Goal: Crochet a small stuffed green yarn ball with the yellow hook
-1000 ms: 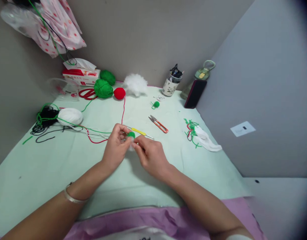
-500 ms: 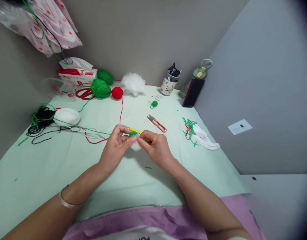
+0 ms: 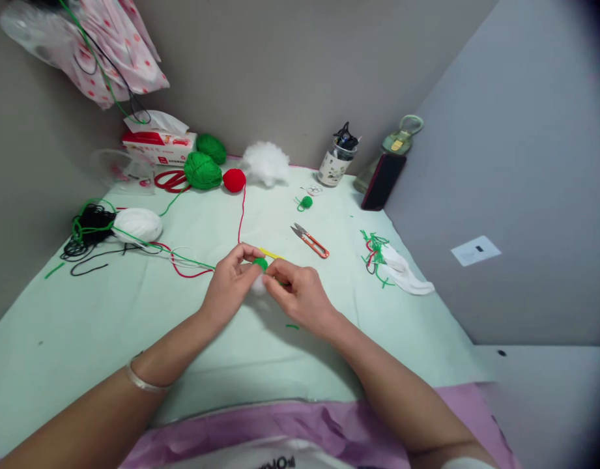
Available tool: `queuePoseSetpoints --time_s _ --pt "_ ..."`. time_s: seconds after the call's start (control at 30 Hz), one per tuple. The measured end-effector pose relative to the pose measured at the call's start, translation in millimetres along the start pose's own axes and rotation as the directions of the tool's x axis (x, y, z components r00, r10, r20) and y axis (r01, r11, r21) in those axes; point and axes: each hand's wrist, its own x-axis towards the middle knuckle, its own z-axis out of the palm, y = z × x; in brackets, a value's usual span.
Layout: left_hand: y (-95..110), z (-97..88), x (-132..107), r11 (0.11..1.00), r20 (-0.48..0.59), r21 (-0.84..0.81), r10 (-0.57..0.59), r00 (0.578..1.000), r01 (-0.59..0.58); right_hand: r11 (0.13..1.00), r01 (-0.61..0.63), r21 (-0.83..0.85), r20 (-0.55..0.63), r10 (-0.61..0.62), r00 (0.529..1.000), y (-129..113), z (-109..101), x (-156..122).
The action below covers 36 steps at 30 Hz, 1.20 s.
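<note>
Currently I log: left hand [image 3: 231, 279], fingers curled round green yarn piece [image 3: 260, 262] and white fluff [image 3: 259, 285], above counter [image 3: 251, 371]; right hand [image 3: 300, 294], fingertips pinched against them, hold I cannot tell; orange snips [image 3: 315, 245], farther right.

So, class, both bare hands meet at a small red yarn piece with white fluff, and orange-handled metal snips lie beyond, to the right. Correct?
Only the colour is wrong: the head view shows the left hand and right hand at a small green yarn piece.
</note>
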Motion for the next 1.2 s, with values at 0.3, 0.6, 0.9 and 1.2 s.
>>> queuePoseSetpoints --time_s 0.3,0.6,0.9,1.2 --pt "-3 -8.2 -3 0.987 0.118 -0.147 -0.043 0.992 0.06 0.975 -0.148 0.166 -0.088 0.164 0.983 21 -7 8" --pt "-1 -0.1 0 1.0 0.005 -0.002 0.022 1.0 -0.022 0.994 -0.011 -0.106 -0.048 0.006 0.999 12 0 1" --pt "-3 -0.2 0 1.0 0.007 -0.003 0.028 1.0 -0.028 0.988 -0.095 -0.121 -0.012 0.095 0.995 12 -2 6" --pt "-1 -6.3 -1 0.999 0.117 -0.02 0.047 0.992 -0.045 0.996 -0.075 0.05 -0.008 0.076 0.997 9 -10 4"
